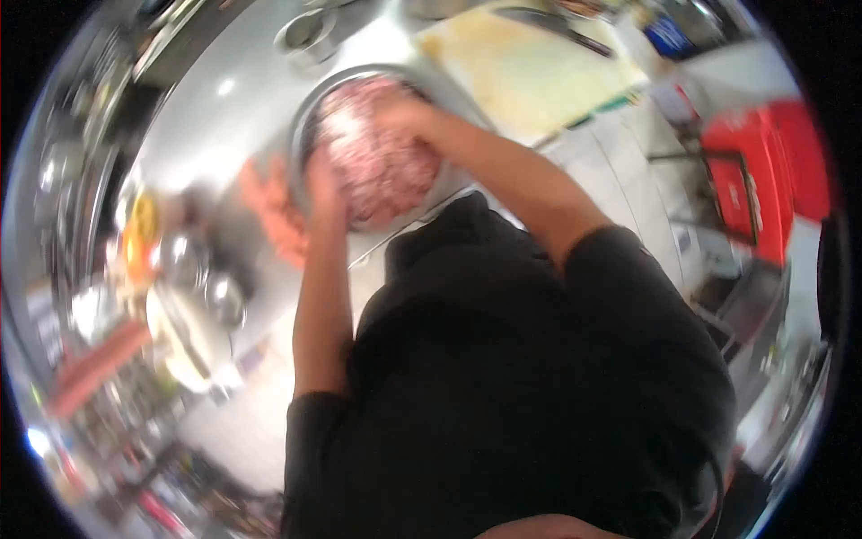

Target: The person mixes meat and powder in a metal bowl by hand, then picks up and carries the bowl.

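A large round metal bowl (299, 135) on the steel counter holds a heap of pink minced meat (382, 166). My left hand (325, 180) is in the bowl at its left side, touching the meat. At the upper right of the heap, my right hand (404, 117) presses into the meat. Blur and the meat obscure the fingers of both hands, so their grip cannot be made out. Just left of the bowl lies an orange-pink, lumpy heap (274, 208), too smeared to name.
A pale cutting board (516, 76) with a knife (561, 31) lies right of the bowl. A metal container (307, 36) stands behind it on the steel counter (206, 108). Metal bowls (184, 260) are at left; a red crate (750, 171) is at far right.
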A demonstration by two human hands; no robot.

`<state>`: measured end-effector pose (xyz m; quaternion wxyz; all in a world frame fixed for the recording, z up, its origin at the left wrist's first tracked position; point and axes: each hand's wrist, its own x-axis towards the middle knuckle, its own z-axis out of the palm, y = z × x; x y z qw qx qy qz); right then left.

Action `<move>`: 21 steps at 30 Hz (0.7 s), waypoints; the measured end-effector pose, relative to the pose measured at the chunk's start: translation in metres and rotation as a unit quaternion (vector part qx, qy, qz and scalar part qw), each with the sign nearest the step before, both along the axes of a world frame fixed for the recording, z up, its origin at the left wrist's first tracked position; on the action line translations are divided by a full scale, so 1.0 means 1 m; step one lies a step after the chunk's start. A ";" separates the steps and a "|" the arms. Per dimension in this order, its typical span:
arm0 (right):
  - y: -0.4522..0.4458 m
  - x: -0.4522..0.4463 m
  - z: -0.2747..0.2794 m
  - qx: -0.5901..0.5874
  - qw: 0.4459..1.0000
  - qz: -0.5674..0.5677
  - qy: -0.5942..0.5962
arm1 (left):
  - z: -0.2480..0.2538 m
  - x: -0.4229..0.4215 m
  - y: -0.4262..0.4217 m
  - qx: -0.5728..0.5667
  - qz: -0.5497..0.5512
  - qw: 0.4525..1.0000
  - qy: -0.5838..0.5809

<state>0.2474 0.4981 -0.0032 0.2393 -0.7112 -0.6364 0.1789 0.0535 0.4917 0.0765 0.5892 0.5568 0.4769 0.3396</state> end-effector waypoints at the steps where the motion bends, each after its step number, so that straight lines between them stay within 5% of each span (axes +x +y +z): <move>1: 0.000 0.006 0.003 -0.001 1.000 0.007 -0.004 | -0.032 0.001 0.024 -0.134 0.027 0.990 -0.036; 3: -0.002 0.009 0.016 -0.013 0.996 -0.010 0.085 | -0.065 0.002 0.043 -0.103 0.050 0.990 -0.076; 5: -0.006 -0.004 0.061 -0.080 0.931 -0.101 0.341 | -0.078 -0.008 0.044 -0.125 0.052 0.980 -0.144; 7: 0.003 -0.010 0.084 -0.153 0.915 -0.100 0.361 | -0.063 -0.008 0.042 -0.170 0.038 0.948 -0.268; 14: -0.034 -0.014 0.165 -0.241 0.908 0.041 0.340 | -0.017 -0.021 0.013 -0.084 0.019 0.983 -0.162; 15: -0.033 -0.008 0.147 -0.183 0.947 0.075 0.254 | -0.010 -0.020 0.005 -0.094 0.033 0.983 -0.151; 18: -0.039 0.011 0.125 -0.110 0.971 0.078 0.197 | 0.026 -0.020 -0.012 -0.073 0.022 0.994 0.084; 21: -0.046 0.020 0.106 -0.074 0.986 0.006 0.146 | -0.035 -0.023 -0.009 0.011 0.015 0.997 0.076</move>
